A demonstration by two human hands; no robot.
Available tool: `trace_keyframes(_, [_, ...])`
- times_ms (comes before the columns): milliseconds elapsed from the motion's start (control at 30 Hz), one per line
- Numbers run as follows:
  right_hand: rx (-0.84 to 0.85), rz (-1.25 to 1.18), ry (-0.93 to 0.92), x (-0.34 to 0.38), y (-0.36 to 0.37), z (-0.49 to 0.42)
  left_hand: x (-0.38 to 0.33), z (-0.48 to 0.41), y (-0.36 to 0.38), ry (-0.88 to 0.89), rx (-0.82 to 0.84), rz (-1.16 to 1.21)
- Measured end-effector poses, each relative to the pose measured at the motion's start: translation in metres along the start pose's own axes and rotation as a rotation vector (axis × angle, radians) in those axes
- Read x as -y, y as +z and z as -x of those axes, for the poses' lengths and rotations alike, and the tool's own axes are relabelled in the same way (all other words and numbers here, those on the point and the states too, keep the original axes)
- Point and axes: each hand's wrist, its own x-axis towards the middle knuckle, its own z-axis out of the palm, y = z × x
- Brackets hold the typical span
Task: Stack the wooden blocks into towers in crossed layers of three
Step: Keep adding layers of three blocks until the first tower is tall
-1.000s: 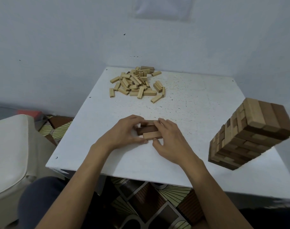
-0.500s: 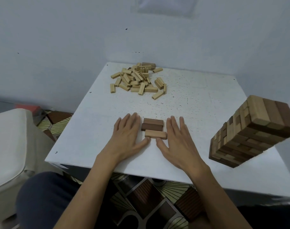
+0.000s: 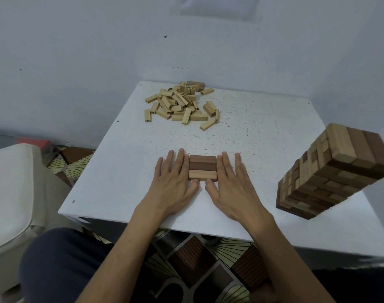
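As we press the first three-block layer on the table between flat left hand and right hand, fingers straight, gripping nothing | one tower done at right | far loose pile not yet stacked

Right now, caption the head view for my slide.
Left hand and right hand flank a three-block layer; tower right, loose pile behind.
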Motion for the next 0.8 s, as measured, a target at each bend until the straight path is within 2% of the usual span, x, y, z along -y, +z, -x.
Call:
trace_keyframes(400, [0.009, -0.015, 0.004, 0.000, -0.001, 0.002, 0.000, -0.001, 0.001, -0.001, 0.010, -0.002])
trace_keyframes(533, [0.021, -0.166, -0.015, -0.001, -0.012, 0.002, 0.012, -0.005, -0.009, 0.053, 0.047, 0.168])
trace_keyframes(600, [0.014, -0.277, -0.051, -0.002, -0.019, 0.002, 0.019, -0.008, -0.018, 0.123, -0.004, 0.273])
trace_keyframes(667, [0.023, -0.341, -0.074, -0.004, -0.025, 0.000, 0.026, -0.014, -0.023, 0.189, -0.053, 0.317])
trace_keyframes(800, [0.066, -0.373, -0.086, -0.003, -0.034, -0.005, 0.033, -0.027, -0.026, 0.238, -0.033, 0.351])
